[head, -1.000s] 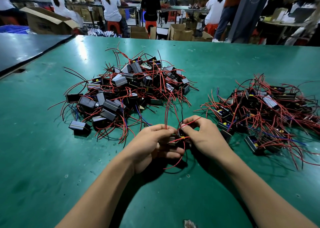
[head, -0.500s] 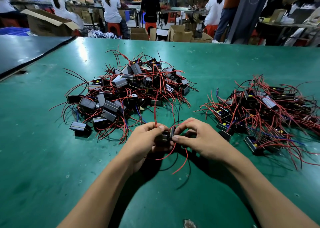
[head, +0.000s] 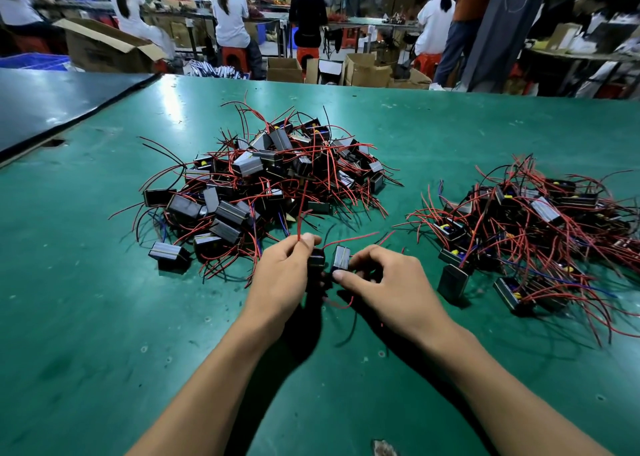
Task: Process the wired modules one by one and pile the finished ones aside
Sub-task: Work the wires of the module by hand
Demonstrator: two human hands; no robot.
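Sitting between the two hands, near the front middle of the green table (head: 104,317), is a small black module (head: 341,257). The right hand (head: 391,282) pinches it with its thumb and curled fingers. The left hand (head: 282,275) is curled too. It holds another black piece (head: 316,260) and pinches a red wire (head: 300,220) that sticks up. A big pile (head: 270,185) of modules with red and black wires lies just behind the hands. A second pile (head: 536,234) lies off to the right. Far back, people (head: 230,16) sit on orange stools (head: 233,56) beside cardboard boxes (head: 367,69).
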